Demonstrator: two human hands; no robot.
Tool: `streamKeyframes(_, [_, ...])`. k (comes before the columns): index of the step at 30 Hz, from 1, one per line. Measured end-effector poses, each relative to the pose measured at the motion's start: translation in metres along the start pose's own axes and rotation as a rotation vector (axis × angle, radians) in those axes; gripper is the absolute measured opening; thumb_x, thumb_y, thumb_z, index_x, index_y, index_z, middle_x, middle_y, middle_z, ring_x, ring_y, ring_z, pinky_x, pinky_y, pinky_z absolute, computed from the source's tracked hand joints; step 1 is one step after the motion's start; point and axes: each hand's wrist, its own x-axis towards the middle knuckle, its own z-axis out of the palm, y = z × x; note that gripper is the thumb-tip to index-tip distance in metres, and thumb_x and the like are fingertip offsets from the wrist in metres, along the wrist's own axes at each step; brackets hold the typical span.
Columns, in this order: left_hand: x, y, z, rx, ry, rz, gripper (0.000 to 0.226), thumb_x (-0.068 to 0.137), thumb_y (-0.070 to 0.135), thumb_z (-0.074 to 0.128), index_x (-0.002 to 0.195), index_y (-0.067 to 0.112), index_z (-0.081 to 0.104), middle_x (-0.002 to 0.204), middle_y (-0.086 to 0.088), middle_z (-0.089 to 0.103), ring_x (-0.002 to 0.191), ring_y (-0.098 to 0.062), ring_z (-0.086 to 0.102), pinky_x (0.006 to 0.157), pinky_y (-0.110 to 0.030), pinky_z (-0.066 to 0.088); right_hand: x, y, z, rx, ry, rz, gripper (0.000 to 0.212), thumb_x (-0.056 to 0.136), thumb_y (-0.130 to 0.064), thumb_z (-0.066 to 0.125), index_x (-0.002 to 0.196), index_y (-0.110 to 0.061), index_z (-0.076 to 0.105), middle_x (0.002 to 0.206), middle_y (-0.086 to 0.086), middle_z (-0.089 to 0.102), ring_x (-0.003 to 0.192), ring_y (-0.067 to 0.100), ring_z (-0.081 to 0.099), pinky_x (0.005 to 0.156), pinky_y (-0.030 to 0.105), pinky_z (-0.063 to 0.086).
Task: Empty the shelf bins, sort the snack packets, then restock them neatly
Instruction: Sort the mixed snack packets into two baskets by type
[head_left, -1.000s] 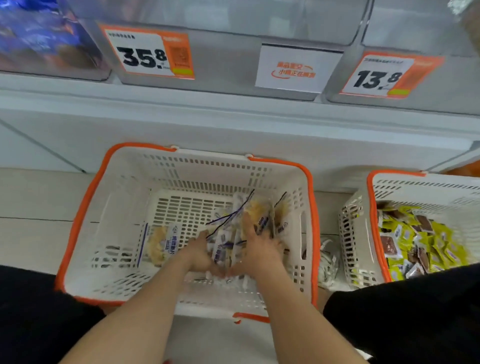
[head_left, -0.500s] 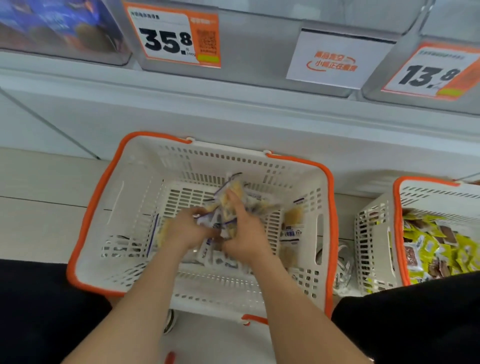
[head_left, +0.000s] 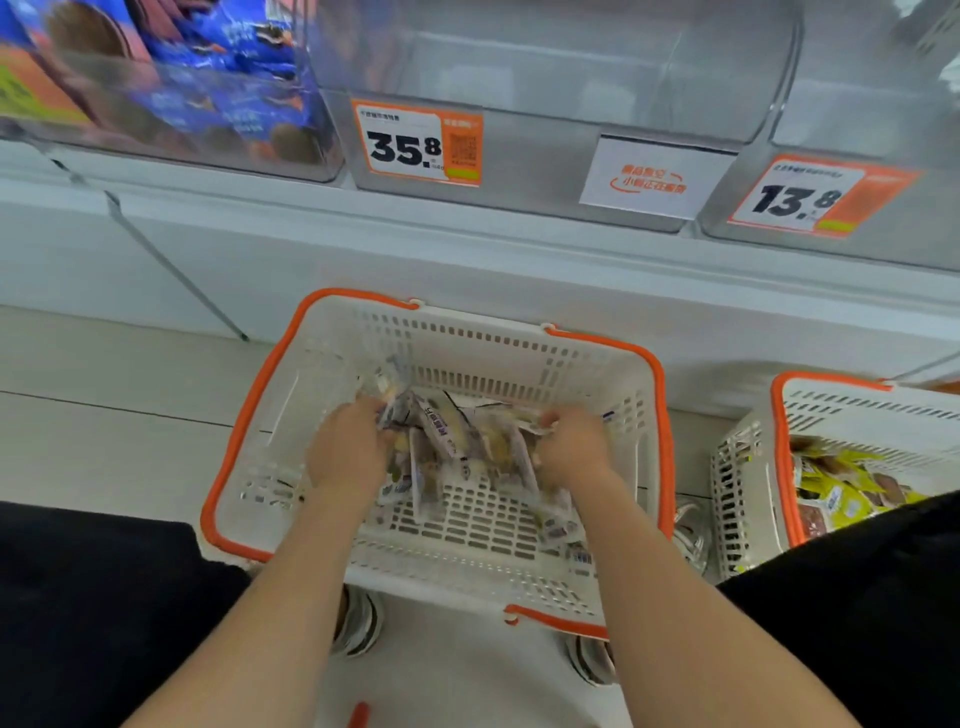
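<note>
While left hand (head_left: 347, 457), right hand (head_left: 571, 452) grip packets (head_left: 457, 441); second basket (head_left: 744, 493) beside

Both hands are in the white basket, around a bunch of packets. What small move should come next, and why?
Probably lift the packets up toward the clear bin behind the 35.8 tag, which looks empty and ready for restocking. The left hand and right hand already grip them from both sides inside the basket.
</note>
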Motion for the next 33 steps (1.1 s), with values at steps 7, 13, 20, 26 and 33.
streamKeyframes(7, [-0.018,-0.008,0.020,0.177,0.009,-0.042,0.053,0.087,0.003,0.071,0.133,0.016,0.048,0.132,-0.017,0.047,0.114,-0.037,0.050,0.089,-0.042,0.050,0.002,0.018,0.011,0.120,-0.158,0.070,0.041,0.087,-0.006,0.067,0.123,-0.025,0.061,0.114,0.015,0.067,0.084,0.031,0.074,0.066,0.038,0.063])
streamKeyframes(13, [-0.023,0.008,0.041,-0.020,-0.325,0.161,0.037,0.097,0.032,0.067,0.132,0.025,0.058,0.138,-0.007,0.048,0.125,-0.030,0.051,0.100,-0.040,0.049,-0.010,0.021,0.022,0.043,-0.278,-0.028,0.053,0.091,-0.033,0.071,0.138,-0.024,0.048,0.119,-0.003,0.060,0.110,0.021,0.058,0.089,0.033,0.050])
streamKeyframes(20, [-0.055,0.018,0.069,-0.096,-0.713,0.189,0.078,0.097,0.035,0.070,0.161,0.025,0.026,0.157,-0.009,0.025,0.137,-0.033,0.049,0.114,-0.042,0.043,-0.027,0.031,0.062,-0.055,-0.372,0.035,0.033,0.093,-0.018,0.067,0.125,-0.015,0.072,0.111,0.006,0.075,0.095,0.022,0.070,0.088,0.036,0.061])
streamKeyframes(26, [-0.020,0.023,0.076,-0.070,-0.452,0.201,0.056,0.093,0.023,0.073,0.142,0.014,0.046,0.143,-0.012,0.042,0.121,-0.033,0.057,0.096,-0.044,0.052,0.014,0.033,0.063,-0.057,0.030,-0.015,0.055,0.092,-0.001,0.061,0.143,-0.018,0.051,0.140,0.009,0.057,0.122,0.030,0.058,0.091,0.038,0.052])
streamKeyframes(33, [-0.007,0.030,0.102,0.109,-0.630,0.237,0.080,0.071,0.045,0.093,0.130,0.024,0.043,0.123,-0.008,0.047,0.108,-0.034,0.060,0.086,-0.044,0.055,0.050,0.047,0.084,-0.488,-0.175,-0.195,0.118,0.086,-0.023,0.075,0.158,-0.052,-0.013,0.163,0.008,0.031,0.141,0.044,0.037,0.100,0.062,0.050])
